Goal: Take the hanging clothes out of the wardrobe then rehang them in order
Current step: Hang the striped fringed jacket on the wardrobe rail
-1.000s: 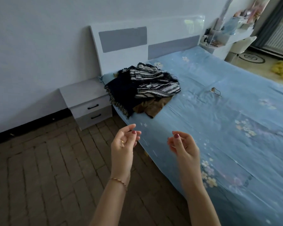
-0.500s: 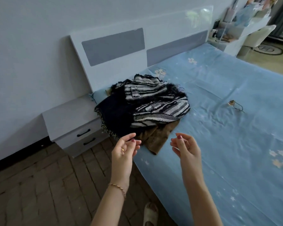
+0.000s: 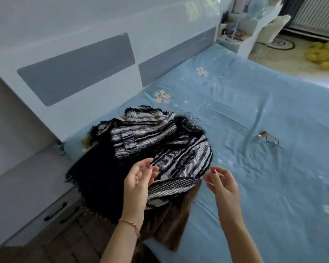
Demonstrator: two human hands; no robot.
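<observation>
Clothes pile point(image 3: 144, 160) on bed point(image 3: 254, 168) | left hand point(image 3: 139, 181), right hand point(image 3: 222, 183): grip loose, empty

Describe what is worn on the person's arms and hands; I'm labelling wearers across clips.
Both forearms are bare, with no sleeves in view. The left hand has a gold ring on one finger and a thin twisted gold-and-pink bracelet at the wrist. Both it and the right hand have dark red nail polish. No watch or gloves show.
</observation>
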